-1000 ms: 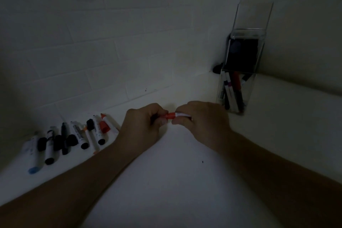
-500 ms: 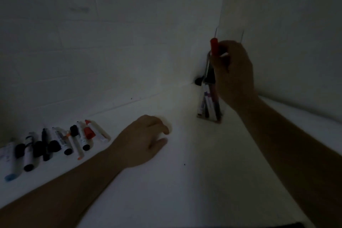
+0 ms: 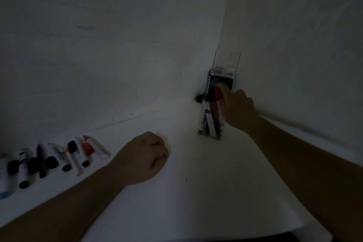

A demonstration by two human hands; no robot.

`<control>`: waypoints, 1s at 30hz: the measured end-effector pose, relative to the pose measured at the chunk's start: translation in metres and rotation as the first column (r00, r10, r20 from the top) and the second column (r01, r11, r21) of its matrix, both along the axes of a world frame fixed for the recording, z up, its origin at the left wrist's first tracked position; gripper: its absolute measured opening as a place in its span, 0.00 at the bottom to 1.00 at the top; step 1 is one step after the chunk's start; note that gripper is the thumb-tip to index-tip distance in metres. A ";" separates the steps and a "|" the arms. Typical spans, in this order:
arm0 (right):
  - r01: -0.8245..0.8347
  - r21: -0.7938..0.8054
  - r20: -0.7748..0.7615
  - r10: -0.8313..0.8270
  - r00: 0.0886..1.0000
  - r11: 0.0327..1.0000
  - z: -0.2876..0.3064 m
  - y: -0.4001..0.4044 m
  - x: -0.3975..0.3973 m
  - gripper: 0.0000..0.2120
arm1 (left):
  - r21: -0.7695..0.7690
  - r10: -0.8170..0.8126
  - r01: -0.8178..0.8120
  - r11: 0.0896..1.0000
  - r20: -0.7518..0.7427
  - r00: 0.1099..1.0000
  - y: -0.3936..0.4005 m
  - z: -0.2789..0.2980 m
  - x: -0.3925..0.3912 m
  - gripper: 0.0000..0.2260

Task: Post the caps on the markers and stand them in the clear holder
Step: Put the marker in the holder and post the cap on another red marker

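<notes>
Broad white tabletop [image 3: 196,192] in a dim corner, bounded by a white brick-pattern wall [image 3: 98,55] behind and a plain white wall [image 3: 294,45] at the right.

Tall clear plastic holder [image 3: 225,61], rectangular and upright, set at the far corner where the two walls meet. Inside: several white-barrelled markers [image 3: 207,119] standing on end and leaning a little, one with a purple band, at least one darker barrel among them; exact count not readable in the low light. A dark block [image 3: 215,84] visible through the upper part of the holder, nature unclear.

Right hand [image 3: 235,108] reaching up to the holder, fingers curled round a red-capped marker [image 3: 217,94], cap uppermost, barrel already down among the others in the holder.

Left hand [image 3: 145,155] resting on the tabletop well apart from the holder, fingers loosely curled under, gripping nothing.

Row of loose markers and caps [image 3: 59,159] lying flat on the tabletop at the left, near the brick wall: white barrels, black caps, one red cap [image 3: 87,149], one orange tip, a blue-tipped barrel at the far left edge. Blurred, so capped or uncapped not clear for most.
</notes>
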State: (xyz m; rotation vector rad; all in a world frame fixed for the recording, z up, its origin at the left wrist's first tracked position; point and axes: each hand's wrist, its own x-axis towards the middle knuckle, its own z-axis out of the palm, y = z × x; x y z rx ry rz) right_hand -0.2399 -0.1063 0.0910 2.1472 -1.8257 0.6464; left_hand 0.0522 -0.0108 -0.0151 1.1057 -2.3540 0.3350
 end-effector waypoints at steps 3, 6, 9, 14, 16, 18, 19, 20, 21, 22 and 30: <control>-0.016 0.000 0.014 0.016 1.000 1.000 0.003 0.008 -0.002 0.23 | -0.009 -0.005 0.005 1.000 -0.008 1.000 -0.001 0.000 0.001 0.07; 0.057 -0.111 -0.061 -0.064 0.996 0.992 0.002 0.013 -0.003 0.18 | -0.014 -0.016 0.016 1.000 -0.015 1.000 0.000 0.001 0.001 0.06; 0.053 -0.105 -0.222 -0.075 0.972 0.993 -0.005 0.011 -0.001 0.18 | -0.019 -0.031 0.031 0.999 -0.016 0.999 0.000 0.000 0.002 0.07; 0.062 -0.074 -0.186 -0.075 0.980 0.995 -0.010 0.007 0.005 0.21 | -0.060 -0.071 0.071 0.996 0.008 0.997 0.000 0.000 0.003 0.08; 0.040 -0.175 -0.166 -0.070 0.984 0.984 -0.013 0.009 0.014 0.24 | -0.083 -0.094 0.096 0.992 0.025 0.995 0.001 0.002 0.003 0.08; -0.080 -0.283 -0.139 0.041 0.989 0.956 -0.020 0.016 0.032 0.25 | -0.118 -0.104 0.106 0.987 0.024 0.994 0.001 0.009 0.009 0.06; -0.158 -0.311 -0.114 0.128 0.985 0.937 -0.025 0.020 0.044 0.24 | -0.136 -0.085 0.084 0.987 -0.001 0.996 0.000 0.016 0.017 0.06; -0.242 -0.313 -0.077 0.230 0.970 0.918 -0.033 0.023 0.058 0.24 | -0.150 -0.041 0.033 0.988 -0.047 0.998 -0.001 0.023 0.028 0.06; -0.319 -0.282 -0.024 0.326 0.945 0.905 -0.041 0.026 0.074 0.23 | -0.163 0.033 -0.051 0.985 -0.110 0.993 -0.002 0.033 0.044 0.07; -0.396 -0.223 0.040 0.414 0.909 0.891 -0.050 0.030 0.091 0.22 | -0.176 0.129 -0.161 0.971 -0.183 0.975 -0.003 0.042 0.062 0.08; -0.829 0.100 0.214 0.802 0.557 0.550 -0.087 0.061 0.219 0.15 | 0.152 0.656 -0.671 0.726 -0.447 0.608 0.010 0.067 0.167 0.12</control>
